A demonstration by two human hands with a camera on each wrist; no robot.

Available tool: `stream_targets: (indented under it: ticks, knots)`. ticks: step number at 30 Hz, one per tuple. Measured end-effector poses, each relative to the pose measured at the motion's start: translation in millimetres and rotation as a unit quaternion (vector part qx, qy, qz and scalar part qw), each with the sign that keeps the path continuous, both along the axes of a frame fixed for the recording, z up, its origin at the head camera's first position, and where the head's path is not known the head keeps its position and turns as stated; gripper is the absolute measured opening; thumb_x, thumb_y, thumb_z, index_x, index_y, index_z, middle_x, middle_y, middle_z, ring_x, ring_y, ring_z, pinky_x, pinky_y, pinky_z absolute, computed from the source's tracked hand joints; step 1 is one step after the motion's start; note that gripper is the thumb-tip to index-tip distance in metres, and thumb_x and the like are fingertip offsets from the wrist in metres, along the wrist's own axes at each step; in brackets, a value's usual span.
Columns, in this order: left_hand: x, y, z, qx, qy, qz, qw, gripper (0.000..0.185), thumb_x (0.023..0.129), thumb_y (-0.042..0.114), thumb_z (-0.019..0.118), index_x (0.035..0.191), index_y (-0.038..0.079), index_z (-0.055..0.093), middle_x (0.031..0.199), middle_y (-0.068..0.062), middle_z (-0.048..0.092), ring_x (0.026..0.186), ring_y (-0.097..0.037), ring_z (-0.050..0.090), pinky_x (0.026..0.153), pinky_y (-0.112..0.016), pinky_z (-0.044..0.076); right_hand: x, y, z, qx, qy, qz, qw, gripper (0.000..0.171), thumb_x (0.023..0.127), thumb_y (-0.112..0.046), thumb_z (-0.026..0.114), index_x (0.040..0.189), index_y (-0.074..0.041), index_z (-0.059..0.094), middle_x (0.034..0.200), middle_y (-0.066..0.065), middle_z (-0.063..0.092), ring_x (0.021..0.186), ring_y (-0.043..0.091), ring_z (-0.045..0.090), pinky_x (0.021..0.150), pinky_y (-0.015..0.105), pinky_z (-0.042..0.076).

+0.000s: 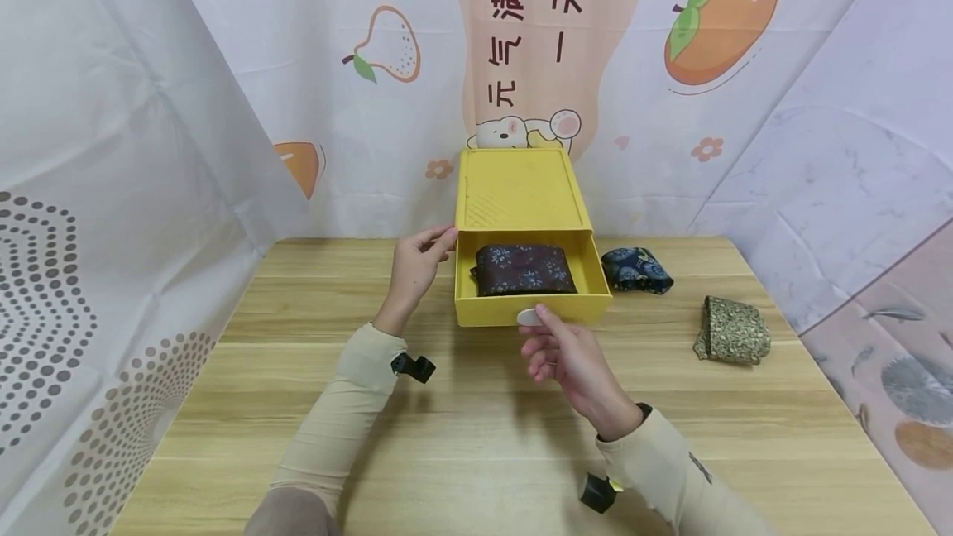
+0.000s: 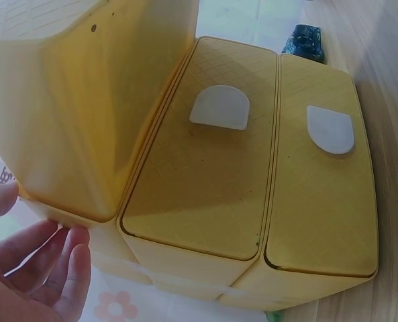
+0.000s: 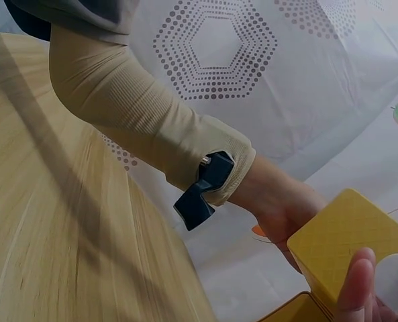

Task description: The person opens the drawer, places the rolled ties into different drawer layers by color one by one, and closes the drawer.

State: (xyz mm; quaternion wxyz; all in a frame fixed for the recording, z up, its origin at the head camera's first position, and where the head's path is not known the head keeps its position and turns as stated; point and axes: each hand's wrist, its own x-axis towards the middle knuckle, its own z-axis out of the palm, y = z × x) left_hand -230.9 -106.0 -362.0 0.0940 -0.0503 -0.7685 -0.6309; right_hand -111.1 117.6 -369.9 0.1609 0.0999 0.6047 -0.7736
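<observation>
I'm looking at the wooden table [image 1: 298, 404] from the head view, working left to right. My left hand [image 1: 417, 263] is resting against the upper left corner of the yellow drawer box [image 1: 521, 193], fingers nearly straight and touching the shell, bracing it, not wrapped round it; the left wrist view is showing the same fingers [image 2: 64, 268] loose beside the yellow wall. The top drawer [image 1: 532, 304] is standing pulled out toward me, and a dark floral pouch [image 1: 525, 269] is lying inside it, flat, filling most of the tray. My right hand [image 1: 569, 358] is pinching the white pull tab [image 1: 530, 317] on the drawer front, thumb on top, other fingers curled beneath. To do this step well, I judge I'm needing to keep the left hand pressing the shell so the box isn't sliding, and to pull the tab straight, level, not twisting. Further right, a blue patterned pouch [image 1: 636, 270] is lying just beside the box, and a gold patterned pouch [image 1: 733, 331] is sitting well apart near the table's right edge.
</observation>
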Motion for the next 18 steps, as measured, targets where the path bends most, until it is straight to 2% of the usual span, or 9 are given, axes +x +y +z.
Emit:
stream_targets:
  ticks: [3, 7, 11, 18]
  knots:
    - [0.7, 0.4, 0.4, 0.000, 0.000, -0.001, 1.0000, 0.038, 0.094, 0.028, 0.066, 0.117, -0.002, 0.069, 0.109, -0.024, 0.070, 0.100, -0.043, 0.066, 0.090, -0.053, 0.054, -0.4, -1.0, 0.1, -0.001, 0.001, -0.008, 1.000, 0.047, 0.097, -0.044, 0.056, 0.099, 0.002, 0.066, 0.066, 0.001, 0.063, 0.050, 0.012, 0.055, 0.049, 0.022, 0.048]
    - [1.2, 0.7, 0.7, -0.014, -0.001, 0.002, 0.9999, 0.039, 0.094, 0.031, 0.065, 0.118, 0.000, 0.069, 0.111, -0.022, 0.071, 0.097, -0.036, 0.068, 0.087, -0.044, 0.057, -1.9, -2.1, 0.3, -0.004, 0.004, -0.014, 1.000, 0.046, 0.097, -0.043, 0.057, 0.096, 0.002, 0.066, 0.066, 0.000, 0.063, 0.050, 0.012, 0.055, 0.049, 0.021, 0.047]
    - [0.7, 0.1, 0.0, -0.018, -0.006, 0.004, 0.9998, 0.039, 0.094, 0.032, 0.065, 0.118, 0.001, 0.070, 0.111, -0.020, 0.071, 0.097, -0.035, 0.069, 0.084, -0.036, 0.058, -4.0, -3.1, 0.2, -0.009, 0.008, -0.014, 1.000, 0.049, 0.097, -0.043, 0.057, 0.100, 0.005, 0.065, 0.065, 0.000, 0.063, 0.049, 0.012, 0.055, 0.049, 0.021, 0.047]
    - [0.7, -0.6, -0.5, -0.012, -0.005, 0.003, 0.9999, 0.039, 0.094, 0.033, 0.065, 0.118, 0.001, 0.070, 0.110, -0.021, 0.072, 0.094, -0.031, 0.069, 0.086, -0.041, 0.058, -8.5, -4.4, 2.0, -0.009, 0.012, -0.015, 1.000, 0.046, 0.098, -0.042, 0.056, 0.098, 0.003, 0.066, 0.065, 0.000, 0.064, 0.050, 0.011, 0.056, 0.049, 0.021, 0.048]
